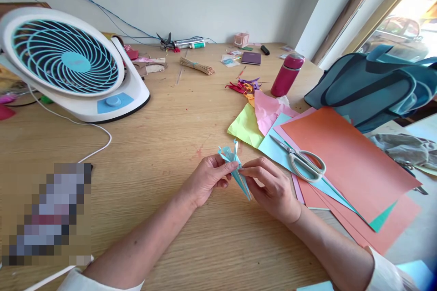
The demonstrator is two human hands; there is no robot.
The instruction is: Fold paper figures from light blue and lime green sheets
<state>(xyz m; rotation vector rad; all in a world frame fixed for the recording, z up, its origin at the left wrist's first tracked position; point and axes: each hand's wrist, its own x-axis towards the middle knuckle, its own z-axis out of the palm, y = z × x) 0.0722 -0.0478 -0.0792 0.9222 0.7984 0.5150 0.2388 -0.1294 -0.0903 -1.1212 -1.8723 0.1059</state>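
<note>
A light blue folded paper piece (241, 183) is held above the wooden table, with narrow curled tips at its top and a long pointed end below. My left hand (208, 177) pinches it from the left, thumb across its front. From the right, my right hand (271, 186) grips its edge between thumb and fingers; part of the paper is hidden behind the fingers. Right of my hands, scissors (303, 159) with white handles lie on orange paper sheets (348, 159) and blue paper (273, 145). Crumpled yellow-green paper (246, 126) and pink paper (268, 111) lie just beyond.
A white and blue fan (75, 61) stands at the left, its cord (105, 143) running across the table (164, 145). A magenta bottle (287, 75) and a teal bag (368, 84) stand at the right. Colourful paper strips (244, 85) and a bundle of sticks (197, 66) lie farther back.
</note>
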